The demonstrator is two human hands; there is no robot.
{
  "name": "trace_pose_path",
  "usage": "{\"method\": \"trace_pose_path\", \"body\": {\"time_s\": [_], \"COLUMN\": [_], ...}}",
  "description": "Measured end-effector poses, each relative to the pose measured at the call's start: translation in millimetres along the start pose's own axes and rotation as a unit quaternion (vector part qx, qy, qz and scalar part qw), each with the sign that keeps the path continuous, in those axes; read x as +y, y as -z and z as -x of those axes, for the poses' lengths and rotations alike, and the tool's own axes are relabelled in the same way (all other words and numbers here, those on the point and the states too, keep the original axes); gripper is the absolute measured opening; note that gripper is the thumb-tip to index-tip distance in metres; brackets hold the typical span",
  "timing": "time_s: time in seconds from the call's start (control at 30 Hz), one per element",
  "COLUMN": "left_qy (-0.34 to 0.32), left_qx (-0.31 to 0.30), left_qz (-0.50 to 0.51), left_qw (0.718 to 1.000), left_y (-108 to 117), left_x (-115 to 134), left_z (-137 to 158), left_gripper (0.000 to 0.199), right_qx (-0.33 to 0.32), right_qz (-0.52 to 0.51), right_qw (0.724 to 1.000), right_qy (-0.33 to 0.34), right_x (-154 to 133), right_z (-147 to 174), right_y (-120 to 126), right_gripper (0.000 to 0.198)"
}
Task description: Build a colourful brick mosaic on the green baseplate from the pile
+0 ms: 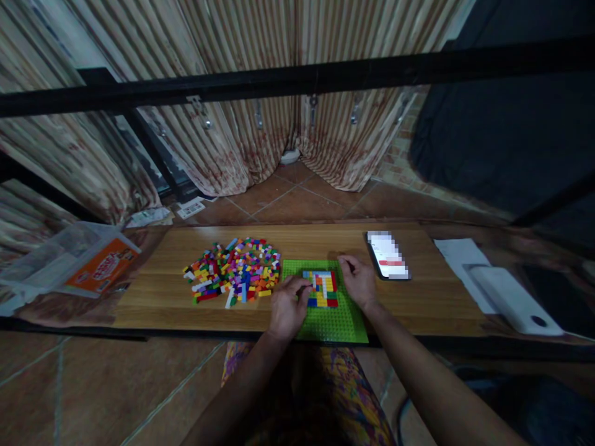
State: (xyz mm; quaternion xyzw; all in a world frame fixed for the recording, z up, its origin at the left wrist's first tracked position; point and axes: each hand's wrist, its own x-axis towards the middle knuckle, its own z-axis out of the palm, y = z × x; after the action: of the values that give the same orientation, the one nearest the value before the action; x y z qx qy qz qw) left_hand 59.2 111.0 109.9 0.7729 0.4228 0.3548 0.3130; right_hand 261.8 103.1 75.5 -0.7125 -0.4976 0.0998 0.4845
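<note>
A green studded baseplate (pixel 325 331) lies on the wooden table at its front edge. Pressed onto it is a patch of coloured toy bricks (pixel 325 289) in white, red, yellow, blue and green. My left hand (pixel 287 305) reaches over the patch's left side, thumb and forefinger pinched together; whatever they hold is too small to make out. Beside the patch, at the plate's right edge, my right hand (pixel 357 282) is closed with curled fingers, and I cannot see whether anything is inside. A loose heap of small bricks (pixel 237 269) spreads just left of the plate.
A phone (pixel 388 255) with a lit screen lies right of the plate on the table (pixel 186 319). Farther right are a paper sheet (pixel 460 263) and a white device (pixel 515 300). A clear plastic bin (pixel 60 254) with an orange label stands left. A dark bar (pixel 279 80) crosses behind.
</note>
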Motion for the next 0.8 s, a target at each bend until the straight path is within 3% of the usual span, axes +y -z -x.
{"method": "trace_pose_path", "body": {"time_s": [0.2, 0.53, 0.8], "left_qy": [-0.013, -0.048, -0.003], "left_qx": [0.026, 0.011, 0.031], "left_qz": [-0.012, -0.087, 0.003], "left_qw": [0.999, 0.995, 1.000], "left_y": [-9.0, -8.1, -11.1], "left_x": [-4.3, -0.7, -1.5], "left_z": [-5.3, -6.8, -7.9], "left_gripper": [0.012, 0.014, 0.015], "right_qx": [-0.006, -0.004, -0.007], "right_qz": [0.004, 0.018, 0.019], "right_qw": [1.000, 1.000, 1.000], "right_qy": [0.007, 0.015, 0.016], "right_x": [1.5, -1.0, 0.4], "right_z": [-0.3, 0.1, 0.1], "right_y": [-0.3, 1.2, 0.7], "right_gripper": [0.031, 0.031, 0.031]}}
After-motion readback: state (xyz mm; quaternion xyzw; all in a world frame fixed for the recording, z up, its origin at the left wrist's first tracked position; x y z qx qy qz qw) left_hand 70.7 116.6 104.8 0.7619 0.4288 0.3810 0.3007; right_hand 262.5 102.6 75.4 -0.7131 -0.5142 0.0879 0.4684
